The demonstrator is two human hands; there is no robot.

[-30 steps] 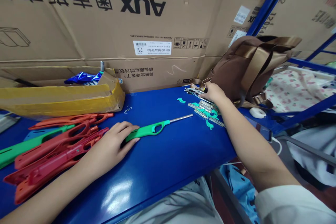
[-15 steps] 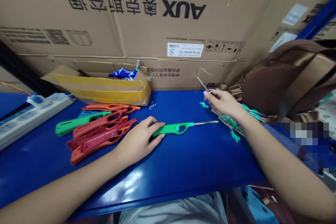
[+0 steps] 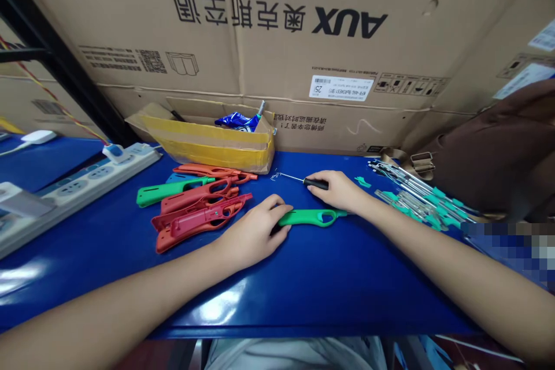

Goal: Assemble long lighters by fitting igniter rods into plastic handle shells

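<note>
My left hand [image 3: 258,231] is closed around the rear end of a green long-nosed lighter [image 3: 307,217], which lies flat on the blue table. The lighter's trigger opening faces right, and its metal nozzle is mostly hidden behind my right hand. Just above the front of the lighter, my right hand [image 3: 336,189] grips a screwdriver [image 3: 315,183] by its black handle. The thin shaft points left, toward small pale wire-like bits [image 3: 274,175] on the table. To the left of my left hand lie several red, orange and green lighter shells [image 3: 197,211].
Behind the shells stands a yellow-taped cardboard box [image 3: 217,150] with a blue packet [image 3: 239,121] inside. A white power strip [image 3: 87,179] runs along the left. Metal lighter nozzles with green ends [image 3: 416,196] lie at right, beside a brown bag [image 3: 485,144]. A large carton [image 3: 277,52] walls the back.
My right hand has moved left with the screwdriver, from beside the nozzles to above the lighter, and the shaft now points left. My left hand stays on the lighter. The view has turned left.
</note>
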